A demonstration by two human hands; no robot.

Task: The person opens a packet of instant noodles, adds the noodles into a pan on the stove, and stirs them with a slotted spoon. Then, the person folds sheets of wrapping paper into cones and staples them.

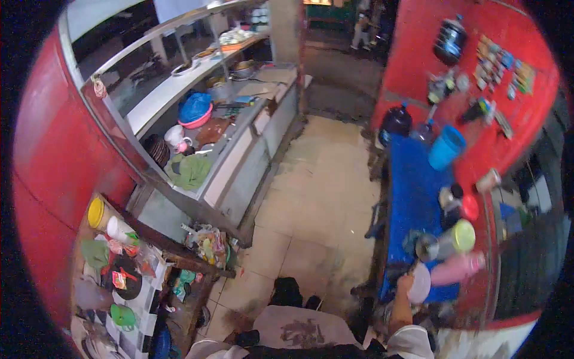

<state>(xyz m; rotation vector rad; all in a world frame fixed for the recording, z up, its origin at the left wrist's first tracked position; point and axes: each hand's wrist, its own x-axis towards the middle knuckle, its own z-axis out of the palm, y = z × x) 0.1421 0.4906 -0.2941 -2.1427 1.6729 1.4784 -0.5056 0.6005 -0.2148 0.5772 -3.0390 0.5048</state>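
While the right hand (405, 287) reached over the near end of the blue tabletop (411, 200), its fingers lay against the near side of a pale pink round vessel (421, 283), partly bent; the blur made it impossible to tell how far open they were or whether they had a firm hold. That vessel was close to the tabletop's near left corner, bordering on a taller pink container (459, 268) that leaned, as seen, toward the right edge. Whether the two were joined could not be made out. Just beyond them, nearer the right edge, was a jar with a yellow-green lid (463, 234), and farther along the same edge came a red item (469, 207). A blue bucket (447, 147) was by the far right corner, with a large dark bottle (396, 121) close to the far left one. The left hand was out of sight below the light left sleeve (216, 349), so the state of its fingers could not be told. Across the tiled floor (317, 185) was a counter, where a pink basin (196, 119) held a blue bag (195, 106).
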